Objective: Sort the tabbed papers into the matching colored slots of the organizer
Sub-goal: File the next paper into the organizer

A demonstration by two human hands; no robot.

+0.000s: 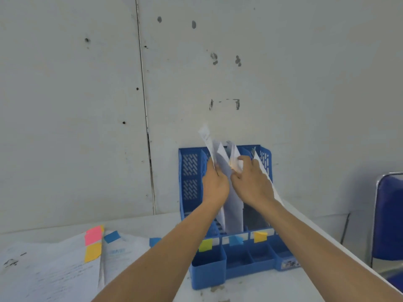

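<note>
Now your left hand pinches a sheet over the organizer; your right hand apparently curls its fingers round another paper.

Left forearm and right forearm reach forward, converging.
The left hand pinches a white printed paper sheet that rises above its fingers. Just right of that grip, nearly touching, the right hand curls thumb and fingers round another white sheet, knuckles up.
</note>
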